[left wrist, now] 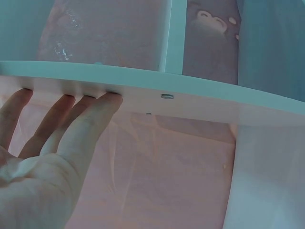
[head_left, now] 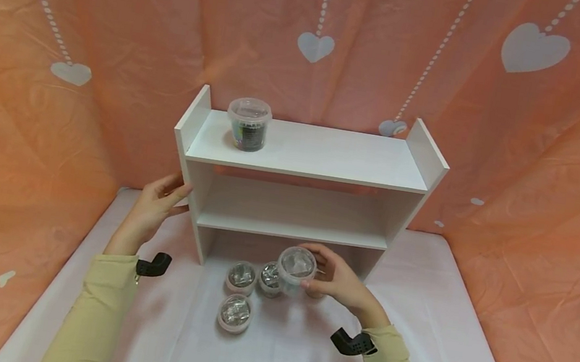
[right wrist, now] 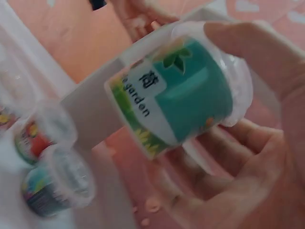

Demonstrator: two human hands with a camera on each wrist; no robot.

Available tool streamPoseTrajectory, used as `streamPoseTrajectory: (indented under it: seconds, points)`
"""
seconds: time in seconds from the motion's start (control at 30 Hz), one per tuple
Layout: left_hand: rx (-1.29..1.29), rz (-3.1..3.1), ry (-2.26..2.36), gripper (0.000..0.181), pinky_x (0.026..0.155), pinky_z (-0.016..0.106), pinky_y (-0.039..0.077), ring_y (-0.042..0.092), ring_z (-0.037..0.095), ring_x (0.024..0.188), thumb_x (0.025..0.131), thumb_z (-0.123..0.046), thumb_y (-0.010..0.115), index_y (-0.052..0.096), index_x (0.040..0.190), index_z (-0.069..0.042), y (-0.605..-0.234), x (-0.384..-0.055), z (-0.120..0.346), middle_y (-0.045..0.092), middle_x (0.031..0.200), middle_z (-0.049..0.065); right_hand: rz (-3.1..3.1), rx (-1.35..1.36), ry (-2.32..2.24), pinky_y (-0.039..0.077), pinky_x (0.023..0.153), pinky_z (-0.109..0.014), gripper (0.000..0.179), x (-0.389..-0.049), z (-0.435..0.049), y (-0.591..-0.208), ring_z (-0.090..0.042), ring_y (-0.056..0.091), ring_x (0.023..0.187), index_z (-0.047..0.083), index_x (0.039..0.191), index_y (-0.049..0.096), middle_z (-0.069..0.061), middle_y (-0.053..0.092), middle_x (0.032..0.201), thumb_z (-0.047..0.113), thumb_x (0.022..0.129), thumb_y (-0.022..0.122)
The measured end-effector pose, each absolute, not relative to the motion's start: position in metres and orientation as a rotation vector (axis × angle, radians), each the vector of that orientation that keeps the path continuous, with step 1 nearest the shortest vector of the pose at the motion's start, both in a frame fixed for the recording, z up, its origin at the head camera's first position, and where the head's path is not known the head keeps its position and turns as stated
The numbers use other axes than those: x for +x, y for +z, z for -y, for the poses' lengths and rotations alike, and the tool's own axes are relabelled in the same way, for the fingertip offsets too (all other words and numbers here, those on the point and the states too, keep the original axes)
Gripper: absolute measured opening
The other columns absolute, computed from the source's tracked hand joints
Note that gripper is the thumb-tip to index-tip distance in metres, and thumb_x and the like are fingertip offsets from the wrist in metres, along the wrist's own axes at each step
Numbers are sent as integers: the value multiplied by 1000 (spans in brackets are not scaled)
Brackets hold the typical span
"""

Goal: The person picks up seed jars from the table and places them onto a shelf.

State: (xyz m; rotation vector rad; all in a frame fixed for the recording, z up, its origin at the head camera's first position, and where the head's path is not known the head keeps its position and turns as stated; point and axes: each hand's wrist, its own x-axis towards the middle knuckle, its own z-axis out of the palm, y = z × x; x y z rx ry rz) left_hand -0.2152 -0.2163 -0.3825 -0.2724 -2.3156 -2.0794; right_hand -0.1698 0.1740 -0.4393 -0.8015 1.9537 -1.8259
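While one tub (head_left: 248, 128) stands atop the shelf (head_left: 297, 210), at least three tubs (head_left: 235, 312) sit unshelved before it. Your right hand (head_left: 339, 281) grips another tub (head_left: 297, 264) in front; your left hand (head_left: 152, 208), spread, touches the shelf's left side.

Fingers (left wrist: 88, 129), extended — touching shelf panel (left wrist: 195, 109); pink backdrop (left wrist: 167, 167)

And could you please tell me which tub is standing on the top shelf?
The tub at the left end of the top shelf; the others are on the table or in the right hand.
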Motion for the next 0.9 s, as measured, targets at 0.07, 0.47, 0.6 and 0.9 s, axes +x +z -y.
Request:
streamPoseTrajectory:
  seconds: [0.07, 0.47, 0.6, 0.9]
  points:
    - [-277, 2316, -2078, 62, 88, 32, 51, 45, 26, 125, 97, -29, 57, 33, 148, -2, -383, -215, 217, 36, 145, 21, -1977, -801, -1823, 48, 92, -41, 62, -169, -175, -431, -28, 54, 113, 6, 138, 46, -16, 55, 125, 4, 83, 75]
    - [-303, 2128, -2158, 54, 80, 27, 54, 58, 10, 105, 93, -14, 63, 43, 141, 3, -378, -209, 217, 57, 122, 2, -1975, -815, -1848, 48, 92, -37, 63, -167, -181, -383, -29, 52, 115, 3, 140, 42, -17, 52, 127, 7, 85, 73]
    - [-330, 2045, -2187, 52, 80, 29, 54, 61, 11, 103, 91, -8, 65, 47, 139, 2, -371, -208, 216, 60, 118, -2, -1970, -858, -1878, 48, 93, -35, 63, -168, -182, -372, -27, 52, 115, 1, 139, 41, -17, 52, 127, 5, 85, 73]
    - [-371, 1983, -2214, 50, 80, 31, 54, 62, 12, 103, 92, -3, 63, 47, 139, 2, -363, -202, 214, 59, 121, 0, -2086, -942, -1883, 50, 90, -37, 59, -173, -184, -350, -26, 55, 111, -1, 137, 44, -15, 54, 125, 4, 85, 72]
